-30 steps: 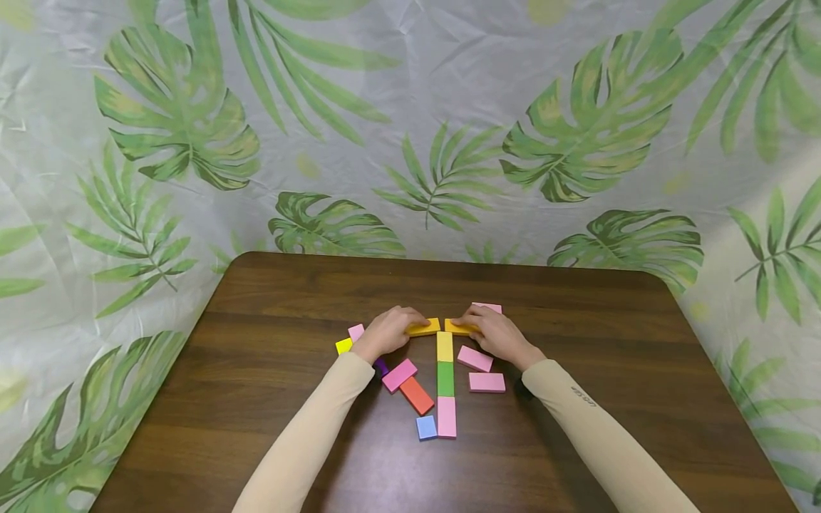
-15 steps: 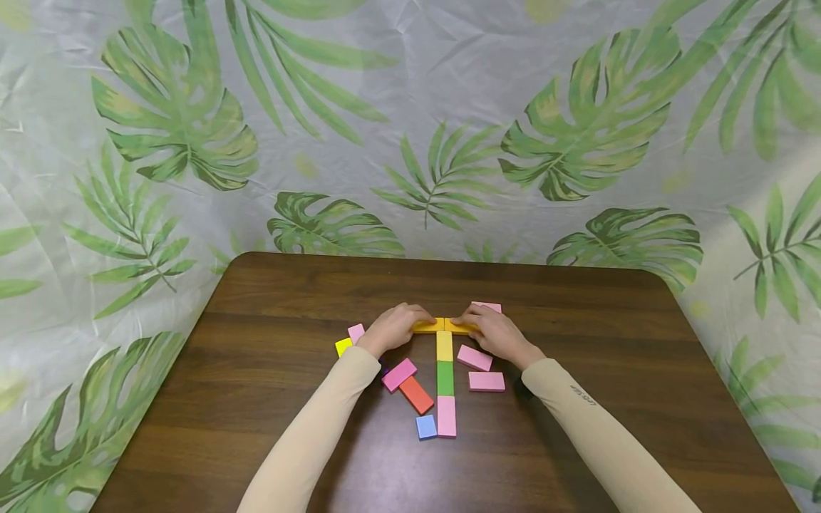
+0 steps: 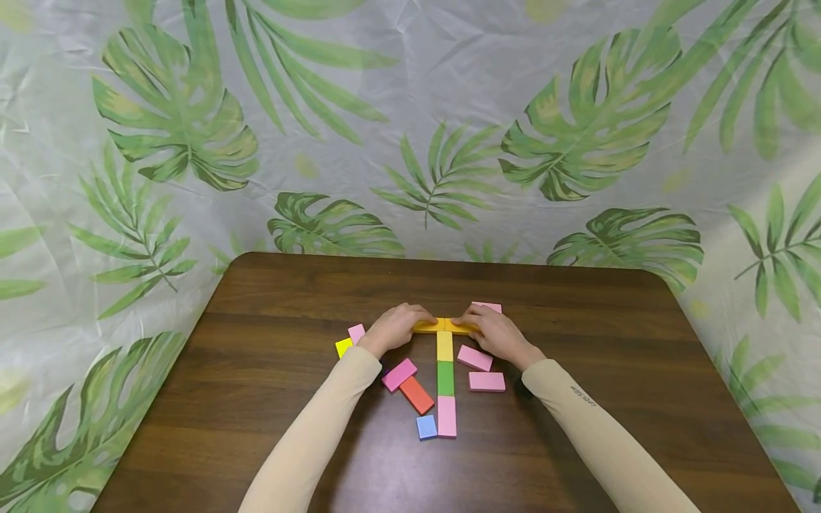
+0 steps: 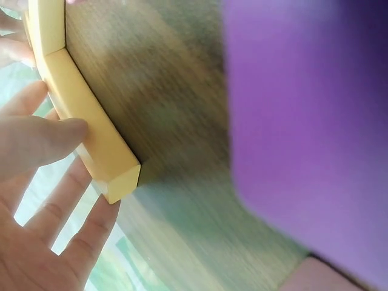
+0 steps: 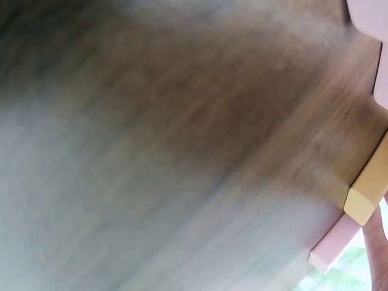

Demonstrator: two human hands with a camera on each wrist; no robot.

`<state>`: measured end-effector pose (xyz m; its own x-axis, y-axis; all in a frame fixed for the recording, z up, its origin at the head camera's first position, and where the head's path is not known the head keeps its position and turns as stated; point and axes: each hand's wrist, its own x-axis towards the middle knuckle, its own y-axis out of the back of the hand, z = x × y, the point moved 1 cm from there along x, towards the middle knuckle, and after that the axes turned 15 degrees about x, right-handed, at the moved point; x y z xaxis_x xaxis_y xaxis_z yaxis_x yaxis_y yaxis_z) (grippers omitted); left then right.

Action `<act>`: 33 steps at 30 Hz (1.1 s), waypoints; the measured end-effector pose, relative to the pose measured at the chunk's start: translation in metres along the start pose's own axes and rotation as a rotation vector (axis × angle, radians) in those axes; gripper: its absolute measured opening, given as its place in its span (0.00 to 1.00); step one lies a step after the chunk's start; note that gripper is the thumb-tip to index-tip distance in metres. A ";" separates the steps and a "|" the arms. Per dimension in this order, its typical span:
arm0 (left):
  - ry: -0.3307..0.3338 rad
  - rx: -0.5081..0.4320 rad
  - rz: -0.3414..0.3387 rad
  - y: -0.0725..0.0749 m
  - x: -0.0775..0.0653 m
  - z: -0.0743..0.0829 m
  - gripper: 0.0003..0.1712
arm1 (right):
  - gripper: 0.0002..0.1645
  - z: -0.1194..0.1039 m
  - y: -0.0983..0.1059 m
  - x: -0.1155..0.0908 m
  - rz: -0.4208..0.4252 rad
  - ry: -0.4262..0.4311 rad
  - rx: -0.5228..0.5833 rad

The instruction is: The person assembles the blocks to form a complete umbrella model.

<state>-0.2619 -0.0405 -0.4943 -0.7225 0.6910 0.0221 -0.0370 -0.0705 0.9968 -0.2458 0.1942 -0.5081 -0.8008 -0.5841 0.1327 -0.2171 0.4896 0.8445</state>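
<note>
Two orange blocks lie end to end across the top of a column of blocks. My left hand [image 3: 396, 328] pinches the left orange block [image 4: 97, 121], with the thumb on its near side and the other fingers along its far side. On the right orange block [image 3: 457, 327], my right hand [image 3: 497, 333] keeps its grip; in the right wrist view a finger [image 5: 377, 248] shows behind that block. The column below runs from a pale yellow block [image 3: 445, 346] through a green block [image 3: 445, 378] to a pink block [image 3: 447, 417].
Left of the column lie a blue block [image 3: 426, 427], a red block [image 3: 417, 395], a magenta block [image 3: 400, 375] and a bright yellow block [image 3: 343, 348]. Several pink blocks [image 3: 487, 382] sit to the right, one partly behind the right hand. All rest on a dark wooden table [image 3: 577, 427].
My left hand has slid its orange block to the right, closing the gap between the two orange blocks. Over the last half second both hands have stayed in place.
</note>
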 end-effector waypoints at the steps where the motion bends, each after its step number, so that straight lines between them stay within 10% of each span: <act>1: 0.000 0.002 -0.001 0.000 0.000 0.000 0.27 | 0.22 0.000 0.000 0.000 0.000 0.001 0.000; 18: -0.017 0.013 -0.079 0.005 -0.010 0.006 0.24 | 0.23 -0.001 -0.001 0.001 0.011 -0.001 0.003; 33: 0.022 -0.010 -0.237 0.005 -0.016 0.042 0.48 | 0.23 0.002 -0.003 -0.001 0.039 0.023 0.006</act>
<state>-0.2217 -0.0215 -0.4869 -0.7074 0.6736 -0.2141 -0.2144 0.0842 0.9731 -0.2455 0.1941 -0.5119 -0.7958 -0.5792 0.1768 -0.1897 0.5157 0.8355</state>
